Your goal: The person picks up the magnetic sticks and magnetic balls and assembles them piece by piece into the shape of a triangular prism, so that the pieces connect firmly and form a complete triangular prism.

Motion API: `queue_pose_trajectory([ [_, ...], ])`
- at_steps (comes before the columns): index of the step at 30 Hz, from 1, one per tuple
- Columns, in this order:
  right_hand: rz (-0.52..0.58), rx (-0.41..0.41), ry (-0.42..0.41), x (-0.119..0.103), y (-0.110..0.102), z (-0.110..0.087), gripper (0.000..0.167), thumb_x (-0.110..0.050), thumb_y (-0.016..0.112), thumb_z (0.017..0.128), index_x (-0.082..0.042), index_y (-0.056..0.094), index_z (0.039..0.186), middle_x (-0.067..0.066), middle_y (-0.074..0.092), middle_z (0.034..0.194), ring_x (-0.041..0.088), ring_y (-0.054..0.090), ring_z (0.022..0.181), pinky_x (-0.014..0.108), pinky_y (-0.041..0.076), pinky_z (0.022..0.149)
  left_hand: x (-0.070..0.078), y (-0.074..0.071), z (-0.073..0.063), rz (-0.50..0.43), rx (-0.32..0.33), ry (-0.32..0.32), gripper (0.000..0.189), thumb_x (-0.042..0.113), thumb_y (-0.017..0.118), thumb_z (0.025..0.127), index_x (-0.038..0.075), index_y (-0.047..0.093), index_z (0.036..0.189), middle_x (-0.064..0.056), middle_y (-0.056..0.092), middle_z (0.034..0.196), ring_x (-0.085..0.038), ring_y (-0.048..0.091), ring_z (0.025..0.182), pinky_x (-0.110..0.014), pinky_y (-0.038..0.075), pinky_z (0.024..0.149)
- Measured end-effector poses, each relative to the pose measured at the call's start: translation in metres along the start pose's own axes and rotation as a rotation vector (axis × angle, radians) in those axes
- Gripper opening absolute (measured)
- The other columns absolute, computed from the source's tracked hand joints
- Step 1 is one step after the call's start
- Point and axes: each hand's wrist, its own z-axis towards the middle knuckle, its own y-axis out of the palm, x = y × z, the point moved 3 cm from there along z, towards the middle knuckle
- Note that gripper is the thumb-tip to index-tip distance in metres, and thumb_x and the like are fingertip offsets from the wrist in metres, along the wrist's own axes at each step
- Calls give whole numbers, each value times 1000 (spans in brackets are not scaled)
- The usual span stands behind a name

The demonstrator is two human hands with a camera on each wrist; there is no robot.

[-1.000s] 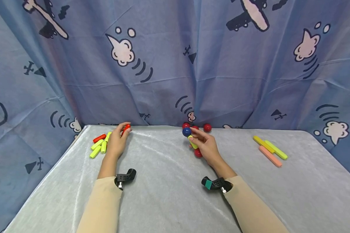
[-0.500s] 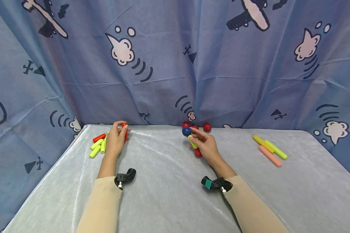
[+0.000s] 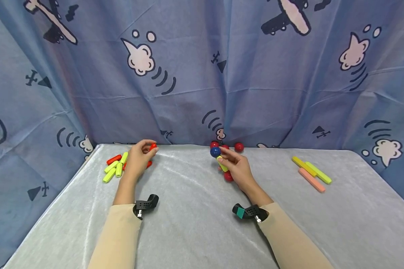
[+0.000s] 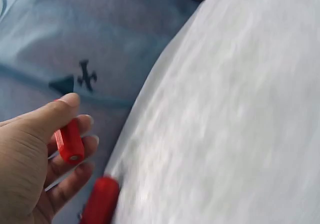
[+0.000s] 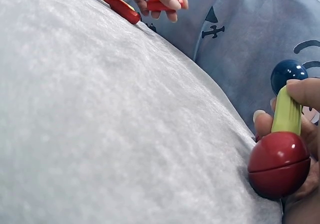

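Observation:
My left hand (image 3: 138, 158) pinches a short red rod (image 4: 70, 143) between thumb and fingers, above the table's far left; a small round spot shows on the rod's end. Below that hand lies another red rod (image 4: 101, 201). In my right hand (image 3: 241, 172), near the middle of the far edge, is a yellow-green rod (image 5: 286, 114) gripped by thumb and fingers. A blue ball (image 5: 287, 76) sits at this rod's upper end and a red ball (image 5: 279, 164), with a seam around it, at its lower end.
Several short yellow-green rods (image 3: 109, 175) and a red rod (image 3: 114, 159) lie left of my left hand. Red balls (image 3: 239, 147) stand by the far edge behind my right hand. Longer yellow, green and salmon rods (image 3: 311, 180) lie at right. A patterned blue curtain (image 3: 188, 74) hangs behind.
My left hand has shifted slightly right with its red rod, which stood more upright half a second ago. The red rod beneath it now shows. My right hand stays in place.

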Motion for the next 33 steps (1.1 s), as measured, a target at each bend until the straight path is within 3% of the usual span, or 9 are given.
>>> queue_pose_trajectory([
  [3,5,-1,4,0,0,0,43,-8,68,96,-8,62,139,-1,68,99,8,69,68,21,59,70,15,12,1,29,-54,44,33,20,71,95,3,69,124,-16,75,111,-27,69,100,-36,55,87],
  [6,7,0,13,0,-1,1,44,-8,67,96,-8,61,140,3,69,103,8,69,69,21,59,70,33,30,1,36,-96,104,32,21,74,94,4,72,121,-13,76,107,-25,69,94,-35,55,84],
  [10,12,-4,22,0,-1,2,44,-8,66,97,-8,60,140,14,68,112,7,69,72,22,60,71,57,59,-3,-8,-172,155,28,22,75,93,7,75,117,-8,78,105,-21,68,91,-32,54,80],
  [15,12,-5,23,0,0,2,44,-8,66,97,-9,60,140,22,66,117,7,69,72,23,60,70,74,89,-13,-60,-244,194,26,19,74,93,6,76,115,-7,78,106,-19,68,91,-30,55,80],
  [23,13,-9,6,2,0,1,43,-8,66,97,-8,60,140,22,67,115,9,68,72,24,61,71,83,117,-27,-113,-283,203,28,15,74,92,0,75,116,-12,77,110,-21,69,93,-31,57,82],
  [33,23,-12,-5,1,0,0,43,-8,67,96,-6,60,139,12,70,108,9,69,70,25,61,70,82,128,-32,-113,-272,194,28,17,74,92,1,76,114,-12,78,107,-15,65,86,-27,56,77],
])
